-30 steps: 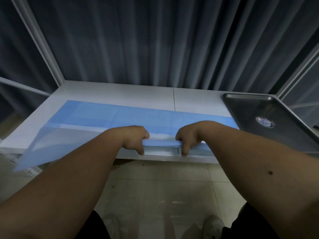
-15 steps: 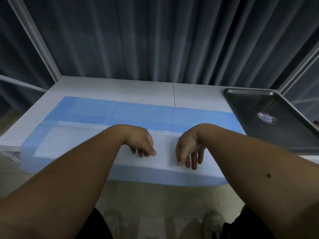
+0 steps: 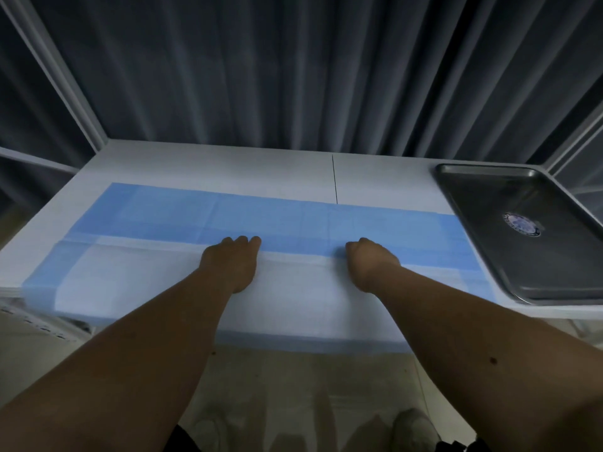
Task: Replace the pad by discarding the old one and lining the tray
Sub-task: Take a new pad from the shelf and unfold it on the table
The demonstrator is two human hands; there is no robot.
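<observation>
A large blue pad (image 3: pixel 293 220) with a white padded face lies partly unfolded across the white table (image 3: pixel 228 164), its near flap hanging over the front edge. My left hand (image 3: pixel 231 259) and my right hand (image 3: pixel 368 259) reach side by side to the fold line where white meets blue. Their fingers curl down onto that edge and pinch it, with the fingertips hidden behind the knuckles. The bare metal tray (image 3: pixel 522 262) sits at the table's right end, its left rim next to the pad's right end. A round sticker (image 3: pixel 521 224) marks its floor.
Dark grey curtains hang right behind the table, with metal frame posts at the left and right corners. A seam runs across the tabletop behind the pad. Below the front edge there is tiled floor with my shoes on it.
The near flap has been pulled open toward me and let go. Both hands then moved forward from the front edge to the pad's fold line and curled onto it.
</observation>
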